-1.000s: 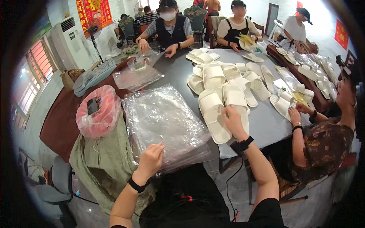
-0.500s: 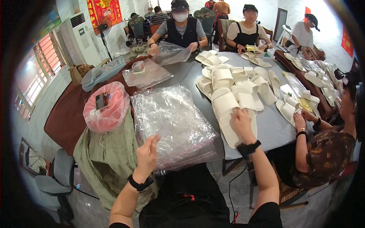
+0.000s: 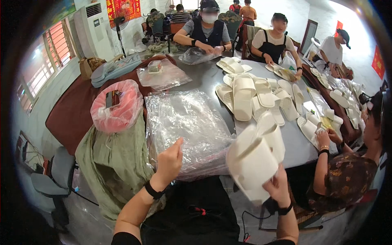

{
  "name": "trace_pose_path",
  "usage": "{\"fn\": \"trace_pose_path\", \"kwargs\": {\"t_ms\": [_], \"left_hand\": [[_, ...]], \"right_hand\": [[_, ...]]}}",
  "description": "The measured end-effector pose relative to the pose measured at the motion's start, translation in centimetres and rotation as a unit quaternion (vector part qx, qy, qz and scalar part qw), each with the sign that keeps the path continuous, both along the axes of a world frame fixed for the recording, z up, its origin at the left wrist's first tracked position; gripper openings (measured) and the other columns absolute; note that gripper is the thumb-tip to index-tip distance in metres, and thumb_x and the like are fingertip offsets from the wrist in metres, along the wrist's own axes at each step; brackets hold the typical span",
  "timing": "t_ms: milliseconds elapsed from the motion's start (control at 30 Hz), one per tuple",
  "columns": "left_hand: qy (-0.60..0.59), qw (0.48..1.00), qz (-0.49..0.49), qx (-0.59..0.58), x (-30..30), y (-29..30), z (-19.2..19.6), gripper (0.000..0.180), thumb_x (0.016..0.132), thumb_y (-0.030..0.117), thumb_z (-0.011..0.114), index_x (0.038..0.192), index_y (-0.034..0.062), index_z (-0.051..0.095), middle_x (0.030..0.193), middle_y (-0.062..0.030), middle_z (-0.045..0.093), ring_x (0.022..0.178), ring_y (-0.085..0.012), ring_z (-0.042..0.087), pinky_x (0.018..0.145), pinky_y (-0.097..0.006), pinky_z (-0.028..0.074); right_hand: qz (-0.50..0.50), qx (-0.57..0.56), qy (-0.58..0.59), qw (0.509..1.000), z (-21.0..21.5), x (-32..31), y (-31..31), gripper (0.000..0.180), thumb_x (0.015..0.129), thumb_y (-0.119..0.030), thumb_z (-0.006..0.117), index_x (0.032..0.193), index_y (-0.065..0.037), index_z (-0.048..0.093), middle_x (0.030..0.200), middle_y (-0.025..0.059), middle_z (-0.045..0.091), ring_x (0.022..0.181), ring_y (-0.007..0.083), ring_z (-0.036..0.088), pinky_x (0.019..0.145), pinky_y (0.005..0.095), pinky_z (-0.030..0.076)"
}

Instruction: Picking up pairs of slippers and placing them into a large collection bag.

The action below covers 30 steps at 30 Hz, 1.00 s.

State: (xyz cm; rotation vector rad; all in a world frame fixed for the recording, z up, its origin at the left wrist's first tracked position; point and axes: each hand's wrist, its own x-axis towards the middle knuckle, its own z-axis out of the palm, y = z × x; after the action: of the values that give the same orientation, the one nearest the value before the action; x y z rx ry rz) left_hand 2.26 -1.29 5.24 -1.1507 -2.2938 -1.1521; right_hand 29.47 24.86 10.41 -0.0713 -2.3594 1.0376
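Observation:
My right hand (image 3: 279, 188) is closed on a pair of cream slippers (image 3: 250, 164), held up tilted over the table's front edge. Beyond them lies a pile of similar slippers (image 3: 243, 100), some in pairs and some overlapping. My left hand (image 3: 168, 162) holds nothing; its loosely bent fingers point upward above the near part of a stack of clear plastic bags (image 3: 185, 122). The stack lies flat on the grey table (image 3: 204, 79), left of the slippers.
Left of the bags, a pink plastic bundle (image 3: 107, 118) with a phone (image 3: 112, 99) on it rests above a green sack (image 3: 118, 171). Co-workers sit across the table; one at the right handles slippers (image 3: 309, 127). A grey chair (image 3: 57, 175) stands at lower left.
My right hand has lifted the pair of slippers off the pile and brought it nearer. My left hand has moved slightly right and up over the bags.

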Motion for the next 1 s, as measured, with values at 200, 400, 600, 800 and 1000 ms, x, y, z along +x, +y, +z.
{"fn": "trace_pose_path", "kwargs": {"t_ms": [200, 400, 600, 800, 1000], "left_hand": [[0.01, 0.999, -0.028, -0.045, -0.2, 2.0, -0.6, 0.036, 0.095, 0.009, 0.057, 0.129, -0.0016, 0.06, 0.095, -0.0226, 0.07, 0.082, -0.0387, 0.069, 0.07, -0.047, 0.054], [0.053, 0.994, -0.065, -0.074, 1.3, 2.9, 0.2, 0.037, 0.092, 0.007, 0.058, 0.128, -0.0013, 0.058, 0.102, -0.0225, 0.07, 0.084, -0.0389, 0.069, 0.073, -0.048, 0.056], [0.102, 0.983, -0.09, -0.12, 2.3, 0.5, 0.6, 0.041, 0.087, 0.004, 0.058, 0.127, -0.0038, 0.057, 0.115, -0.0264, 0.067, 0.107, -0.0426, 0.066, 0.089, -0.047, 0.054], [0.067, 0.988, -0.074, -0.113, 2.2, -0.1, 1.1, 0.041, 0.088, 0.004, 0.057, 0.128, -0.005, 0.058, 0.124, -0.0259, 0.065, 0.117, -0.0418, 0.063, 0.099, -0.048, 0.05], [0.128, 0.984, -0.06, -0.111, 2.8, -0.1, 0.9, 0.042, 0.09, 0.005, 0.054, 0.13, -0.0049, 0.058, 0.132, -0.026, 0.062, 0.123, -0.0422, 0.059, 0.103, -0.049, 0.046]], "right_hand": [[0.186, 0.089, -0.102, 0.973, -2.1, 1.6, -3.6, 0.046, 0.079, -0.009, 0.072, 0.126, -0.009, 0.067, 0.148, 0.0162, 0.05, 0.143, 0.0405, 0.037, 0.114, 0.055, 0.026], [0.174, 0.098, -0.133, 0.971, -4.2, -1.6, -3.7, 0.018, 0.087, -0.016, 0.073, 0.099, -0.006, 0.065, 0.118, 0.0142, 0.059, 0.114, 0.0363, 0.051, 0.094, 0.0473, 0.038], [0.103, 0.092, -0.044, 0.989, -5.5, -4.4, -3.2, 0.016, 0.088, -0.016, 0.073, 0.093, -0.003, 0.064, 0.094, 0.0135, 0.054, 0.097, 0.035, 0.051, 0.085, 0.0451, 0.041], [0.098, 0.082, -0.018, 0.992, -6.1, -5.6, -3.9, 0.013, 0.089, -0.01, 0.07, 0.097, -0.001, 0.064, 0.095, 0.0141, 0.055, 0.096, 0.0351, 0.053, 0.085, 0.045, 0.045], [0.1, 0.102, -0.054, 0.988, -5.4, -6.5, -4.9, 0.014, 0.089, -0.008, 0.069, 0.1, -0.001, 0.065, 0.096, 0.0158, 0.056, 0.098, 0.0358, 0.053, 0.087, 0.0453, 0.046]]}}
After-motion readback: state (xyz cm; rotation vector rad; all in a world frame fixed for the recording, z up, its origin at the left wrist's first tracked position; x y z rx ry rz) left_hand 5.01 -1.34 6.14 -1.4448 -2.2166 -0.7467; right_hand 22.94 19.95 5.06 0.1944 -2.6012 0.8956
